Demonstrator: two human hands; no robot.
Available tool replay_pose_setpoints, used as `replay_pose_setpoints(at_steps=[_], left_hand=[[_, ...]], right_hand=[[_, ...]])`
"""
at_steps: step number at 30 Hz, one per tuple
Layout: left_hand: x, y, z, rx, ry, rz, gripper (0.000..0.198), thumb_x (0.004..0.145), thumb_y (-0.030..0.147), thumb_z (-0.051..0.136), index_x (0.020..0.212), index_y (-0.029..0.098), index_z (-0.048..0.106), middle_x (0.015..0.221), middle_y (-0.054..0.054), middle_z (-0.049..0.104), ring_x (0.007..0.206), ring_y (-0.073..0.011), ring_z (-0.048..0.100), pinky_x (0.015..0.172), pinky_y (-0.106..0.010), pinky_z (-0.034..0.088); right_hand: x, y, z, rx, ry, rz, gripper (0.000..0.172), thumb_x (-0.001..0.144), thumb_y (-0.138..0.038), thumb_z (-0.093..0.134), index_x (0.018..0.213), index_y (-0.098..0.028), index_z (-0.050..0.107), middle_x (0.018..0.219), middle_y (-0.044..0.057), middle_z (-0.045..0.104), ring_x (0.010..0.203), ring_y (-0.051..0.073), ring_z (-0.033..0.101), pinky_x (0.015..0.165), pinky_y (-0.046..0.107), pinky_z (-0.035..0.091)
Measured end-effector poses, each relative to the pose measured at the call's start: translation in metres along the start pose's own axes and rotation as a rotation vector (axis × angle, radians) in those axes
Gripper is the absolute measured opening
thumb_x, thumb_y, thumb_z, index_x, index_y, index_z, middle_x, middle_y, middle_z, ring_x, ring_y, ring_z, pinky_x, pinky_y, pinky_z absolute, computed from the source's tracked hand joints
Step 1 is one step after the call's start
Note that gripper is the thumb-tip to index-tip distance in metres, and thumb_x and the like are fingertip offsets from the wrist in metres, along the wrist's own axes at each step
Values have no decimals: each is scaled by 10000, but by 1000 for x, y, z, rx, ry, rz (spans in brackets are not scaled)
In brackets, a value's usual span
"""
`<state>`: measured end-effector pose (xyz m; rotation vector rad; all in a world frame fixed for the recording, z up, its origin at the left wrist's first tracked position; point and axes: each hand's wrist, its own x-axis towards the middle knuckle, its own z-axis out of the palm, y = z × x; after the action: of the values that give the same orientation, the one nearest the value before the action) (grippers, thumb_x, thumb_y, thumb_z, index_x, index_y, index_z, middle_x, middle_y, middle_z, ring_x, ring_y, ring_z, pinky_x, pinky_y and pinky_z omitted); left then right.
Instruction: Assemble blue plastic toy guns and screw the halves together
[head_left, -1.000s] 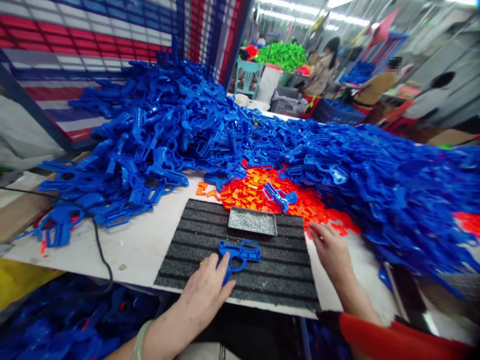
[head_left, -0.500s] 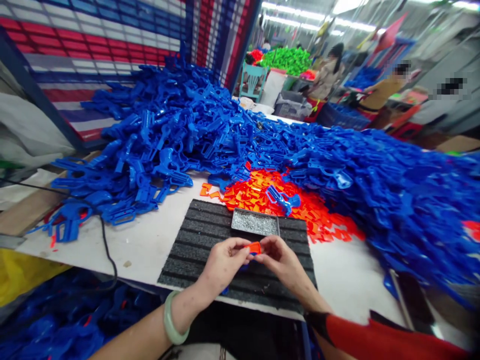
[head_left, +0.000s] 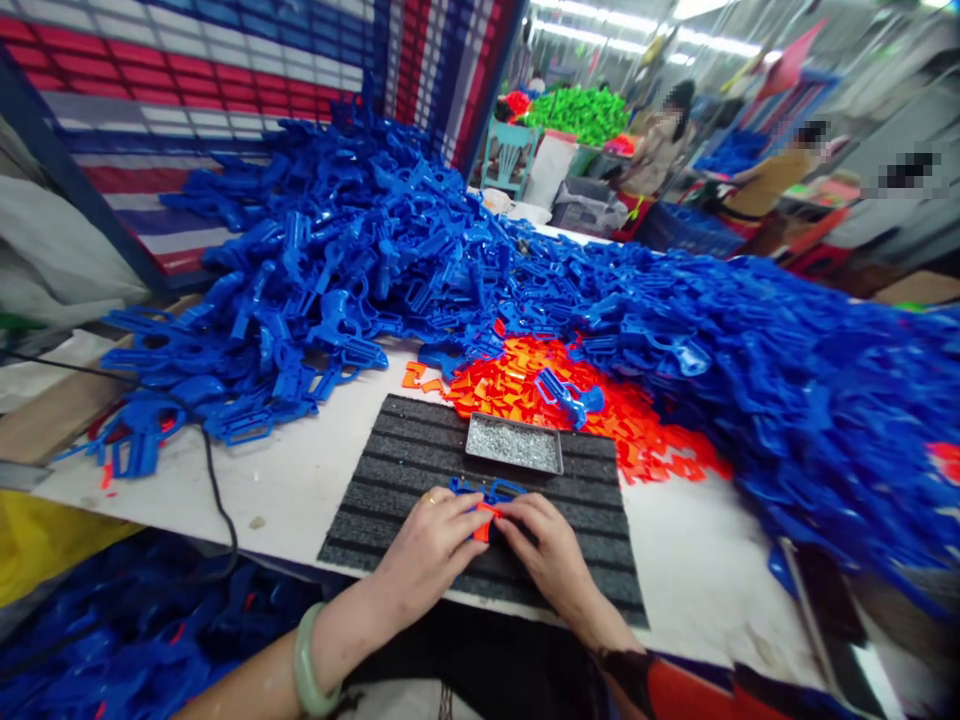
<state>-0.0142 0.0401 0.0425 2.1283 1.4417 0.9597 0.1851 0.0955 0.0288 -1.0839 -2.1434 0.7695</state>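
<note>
A blue plastic toy gun half (head_left: pixel 506 489) lies on the dark ribbed mat (head_left: pixel 390 450), partly hidden beneath my fingers. Over it is a small orange plastic piece (head_left: pixel 484 522), in or against the blue part; I cannot tell how it is seated. My left hand (head_left: pixel 433 535) has its fingers closed on the orange piece from the left. On the other side, the thumb and fingertips of my right hand (head_left: pixel 546 548) pinch its right edge. Just beyond both hands stands a shallow tray (head_left: pixel 469 450) filled with tiny silvery metal parts.
Behind the tray is a heap of orange pieces (head_left: pixel 645 440) with one blue gun half (head_left: pixel 570 396) on top. Large blue piles (head_left: pixel 375 230) rise at the back and right. A black cable (head_left: pixel 214 480) crosses the left side; a phone (head_left: pixel 832 610) lies right.
Both hands have come down to the mat with the orange piece, which was held up between the fingertips before. More of the blue gun half now shows.
</note>
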Motion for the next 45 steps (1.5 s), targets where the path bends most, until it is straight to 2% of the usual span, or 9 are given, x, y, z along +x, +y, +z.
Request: replay_pose_setpoints(at_steps=[2,10,17,23,29,37,41,45], left_hand=[[2,-4,-3,70,-30,53,254,938,233,559,1174,222,652,1217,-60,661,1064,-213,575,962,-420,467],[13,-5,-12,196,-91,106,241,952,283,532,1143,234,671,1080,-62,675,960,-199,544,869,-371,477],[6,-5,-7,266,-128,110,232,962,250,501,1143,223,643,1098,-60,644,962,-214,511,856,-382,470],[3,1,0,330,-95,100,246,961,213,481,1157,192,627,1052,-93,624,975,-228,518,868,-415,479],[-1,6,9,340,-48,50,246,973,195,445,1138,157,623,1045,-111,619,946,-229,513,831,-416,491],[5,10,-1,437,-146,109,237,968,197,452,1133,135,610,987,-101,609,941,-245,511,833,-409,490],[1,14,7,521,-164,100,254,952,138,439,1152,119,594,994,-107,598,932,-246,519,851,-415,481],[-3,15,18,598,-128,88,258,943,98,423,1127,81,603,986,-124,606,895,-239,531,841,-419,486]], right_hand=[[-1,2,4,-21,6,2,132,906,-257,585,972,-240,697,901,54,671,842,187,637,769,332,543],[6,-2,6,-36,-5,20,82,895,-242,594,926,-245,670,881,44,666,854,200,617,773,357,530],[7,-5,4,-58,-35,17,72,889,-224,607,908,-239,675,868,37,686,842,205,622,770,365,521],[8,-4,5,-97,-24,16,98,902,-229,589,903,-241,686,869,39,696,835,204,632,769,359,527],[12,-4,4,-139,-81,9,92,900,-229,597,902,-244,688,885,34,703,844,204,639,776,355,522],[8,-3,5,-145,-58,-15,127,921,-251,568,902,-236,692,877,45,702,831,206,634,761,355,526],[5,-5,8,-210,-54,-37,135,926,-232,557,935,-230,692,907,56,697,855,210,621,774,358,518],[5,-3,9,-266,-60,-75,147,930,-234,552,939,-226,698,912,60,692,841,206,608,761,349,514]])
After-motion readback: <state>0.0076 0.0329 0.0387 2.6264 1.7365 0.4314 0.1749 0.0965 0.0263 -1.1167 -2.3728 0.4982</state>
